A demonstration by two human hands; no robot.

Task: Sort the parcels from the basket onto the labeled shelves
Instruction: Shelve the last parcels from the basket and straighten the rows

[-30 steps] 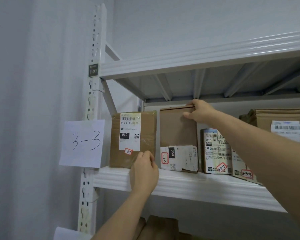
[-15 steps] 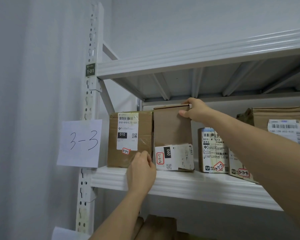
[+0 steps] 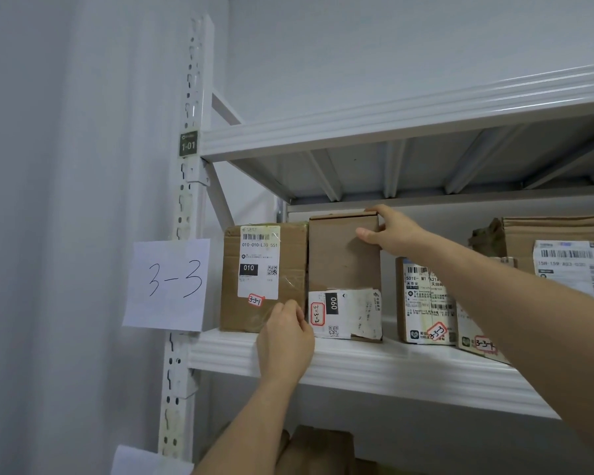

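Both hands are up at the white shelf (image 3: pixel 374 366) marked by the paper sign "3-3" (image 3: pixel 168 284) on the upright. The right hand (image 3: pixel 393 231) grips the top right corner of the tall cardboard parcel (image 3: pixel 344 258), thumb on its front face, fingers over the top edge. That parcel stands upright on the shelf, touching the squat box labelled 3-3-1 (image 3: pixel 263 279) at its nine o'clock. The left hand (image 3: pixel 285 341) has its fingers curled at the seam between the two boxes, low down; whether it pinches anything I cannot tell. At three o'clock, apart, stands a smaller parcel tagged 3-3-3 (image 3: pixel 424 303).
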